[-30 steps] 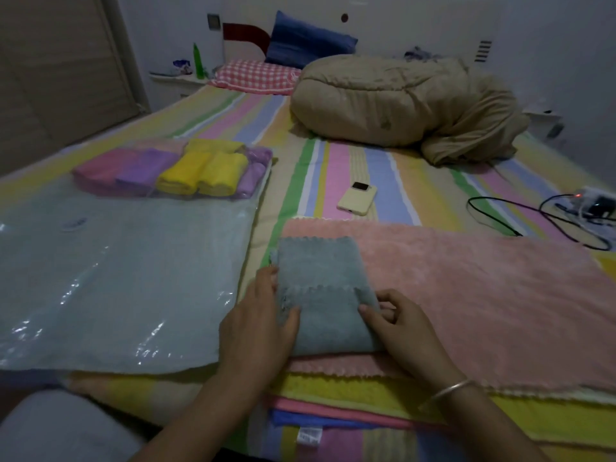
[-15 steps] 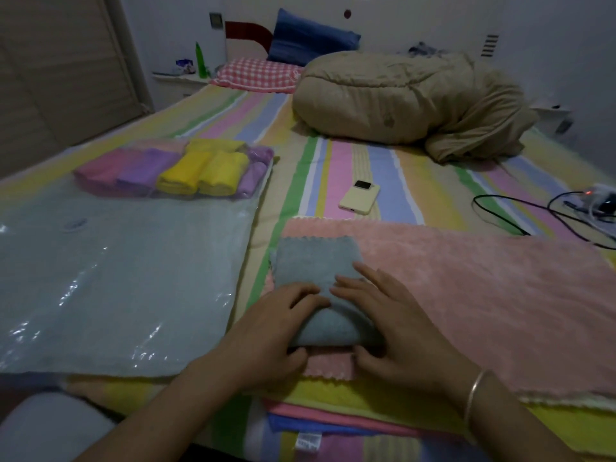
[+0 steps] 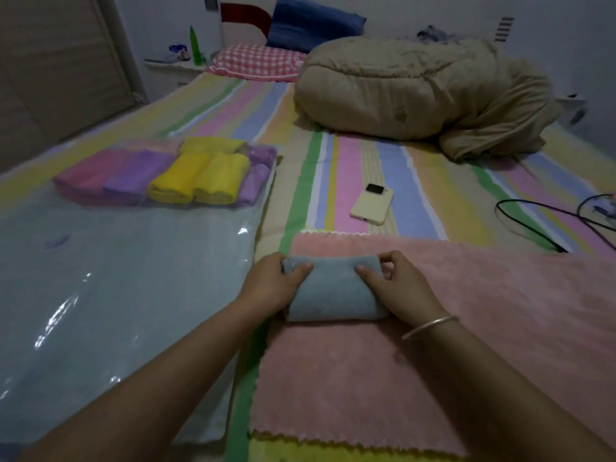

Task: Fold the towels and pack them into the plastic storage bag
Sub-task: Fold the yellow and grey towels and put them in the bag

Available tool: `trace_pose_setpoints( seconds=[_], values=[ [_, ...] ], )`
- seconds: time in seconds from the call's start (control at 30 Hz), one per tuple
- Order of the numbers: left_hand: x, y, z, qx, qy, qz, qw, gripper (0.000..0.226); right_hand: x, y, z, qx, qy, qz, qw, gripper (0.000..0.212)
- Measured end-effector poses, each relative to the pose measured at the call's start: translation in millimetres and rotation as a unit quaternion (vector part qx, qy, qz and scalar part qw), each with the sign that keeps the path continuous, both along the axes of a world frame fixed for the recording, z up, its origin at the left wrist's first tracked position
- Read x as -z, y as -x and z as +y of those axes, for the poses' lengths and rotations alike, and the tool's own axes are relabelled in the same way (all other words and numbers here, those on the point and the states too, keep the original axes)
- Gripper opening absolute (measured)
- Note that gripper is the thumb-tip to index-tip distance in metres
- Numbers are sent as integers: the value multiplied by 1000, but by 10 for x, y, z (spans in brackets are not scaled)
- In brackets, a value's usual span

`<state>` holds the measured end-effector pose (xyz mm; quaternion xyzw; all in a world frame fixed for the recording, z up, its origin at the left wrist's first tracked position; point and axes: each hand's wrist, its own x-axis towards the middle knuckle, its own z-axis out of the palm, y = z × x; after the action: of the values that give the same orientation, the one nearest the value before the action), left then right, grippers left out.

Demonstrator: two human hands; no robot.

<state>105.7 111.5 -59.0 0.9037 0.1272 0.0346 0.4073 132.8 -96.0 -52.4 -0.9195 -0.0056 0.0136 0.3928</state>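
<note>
- One small grey-blue folded fleece towel (image 3: 333,291) is lying crosswise on the near-left part of a large pink fleece towel (image 3: 483,311) that is spread flat on the striped bedsheet (image 3: 350,168).
- The left hand (image 3: 270,288) is gripping the towel's left end: thumb lying on top, fingers curling round the far edge.
- The right hand (image 3: 396,288) is gripping the right end, thumb pressing on top and fingertips pinching the far corner. The towel is sitting between the two hands, each covering one end.
- One silver bangle (image 3: 430,326) is sitting on the right wrist.
- A yellow towel edge (image 3: 333,451) is showing under the pink one.
- One clear plastic storage bag (image 3: 116,295) is lying flat just left of the towels. Inside its far end, the front row is showing five folded towels (image 3: 186,181): one pink, two purple, two yellow. More are sitting behind; I cannot tell how many.
- One cream phone (image 3: 371,206) is lying beyond the pink towel.
</note>
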Motion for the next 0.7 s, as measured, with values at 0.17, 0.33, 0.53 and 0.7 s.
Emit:
trace_pose_setpoints(
  seconds=[0.17,0.33,0.53,0.7],
  values=[
    [101,-85,-37,9,-55,14,998,35,-127,-49,113,-13,216,27,976,57],
    [13,-90,-19,47,-113,13,992,36,-327,-90,181,-2,131,151,980,47],
    [-382,-211,92,257,-247,-97,929,67,-394,175,207,40,-72,146,986,31],
    [-902,-189,200,491,-144,100,853,99,-649,533,381,-13,-171,28,985,30]
  ],
)
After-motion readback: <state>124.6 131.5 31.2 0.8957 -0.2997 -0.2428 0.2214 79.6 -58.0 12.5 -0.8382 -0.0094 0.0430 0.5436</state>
